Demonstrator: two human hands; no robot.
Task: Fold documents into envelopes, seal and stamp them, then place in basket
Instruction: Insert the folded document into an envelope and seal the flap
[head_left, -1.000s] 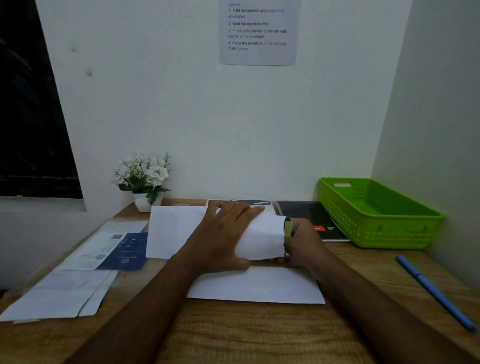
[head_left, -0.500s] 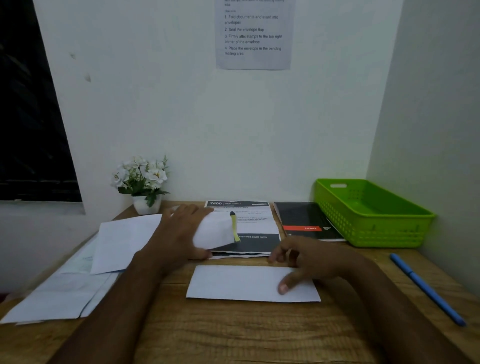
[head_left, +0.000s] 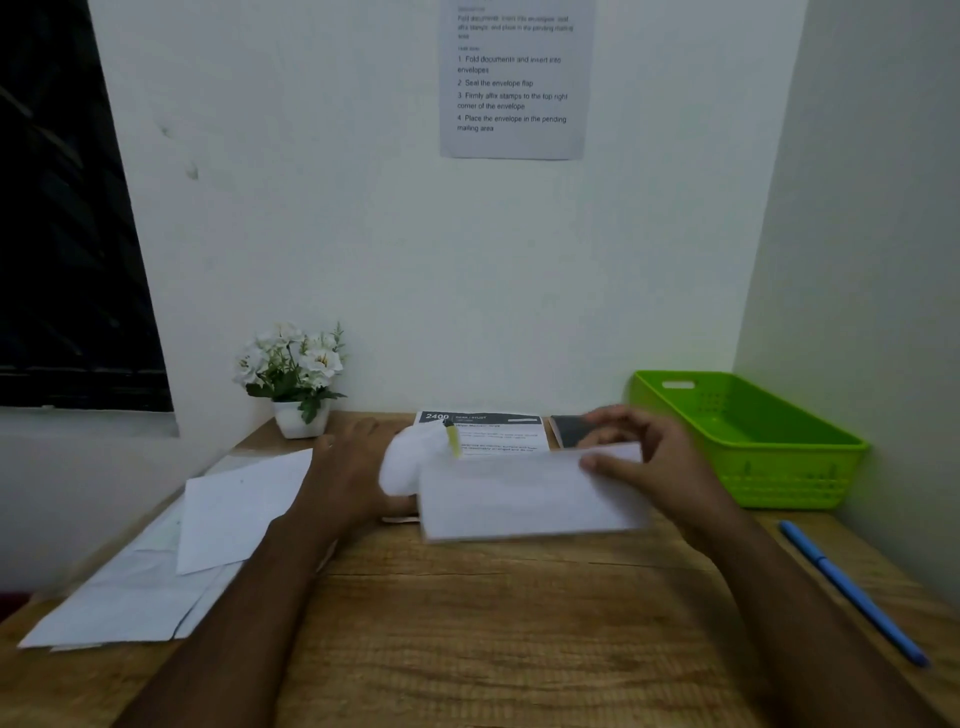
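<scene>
On the wooden desk (head_left: 467, 623), the right hand (head_left: 654, 457) pinches the blurred white paper envelope (head_left: 524, 499), the left hand (head_left: 348, 467) clutches the folded white document (head_left: 405, 462); best to square both before inserting.

Two bare forearms enter from the bottom edge, one from about 7 o'clock and one from about 5 o'clock. No sleeves show on either. The left hand (head_left: 353, 467) and the right hand (head_left: 654, 457) are bare, without gloves. The right hand is slightly blurred.
</scene>
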